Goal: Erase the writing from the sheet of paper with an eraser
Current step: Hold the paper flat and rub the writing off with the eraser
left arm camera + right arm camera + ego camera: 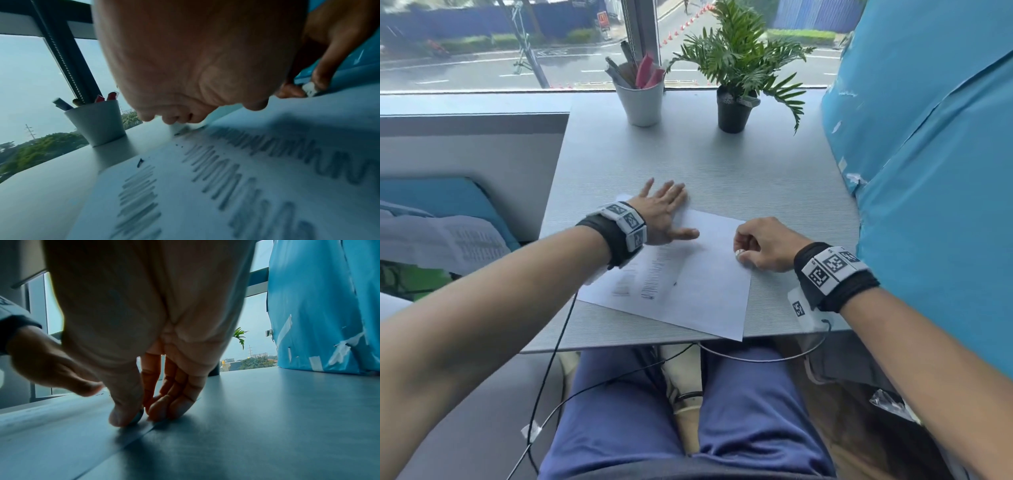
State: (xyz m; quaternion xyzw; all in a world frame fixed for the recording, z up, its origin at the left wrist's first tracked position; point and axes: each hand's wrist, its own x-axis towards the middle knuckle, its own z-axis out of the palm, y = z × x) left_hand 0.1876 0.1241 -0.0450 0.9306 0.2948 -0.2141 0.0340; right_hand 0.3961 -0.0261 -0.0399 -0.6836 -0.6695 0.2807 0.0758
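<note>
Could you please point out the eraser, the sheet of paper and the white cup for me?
eraser (740, 254), head view, its white end showing at the right fingertips.
paper (709, 291), head view, bare middle of the sheet.
cup (642, 106), head view, its front wall.

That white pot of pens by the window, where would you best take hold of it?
Grip the white tapered pot round its upper wall, just under the rim, coming from the near side. It stands upright and widens upward, so a hand probably would not slip off there. The pens stick out of the top, which rules out a grasp from above. The black pot with the green plant stands apart on its right.
</note>
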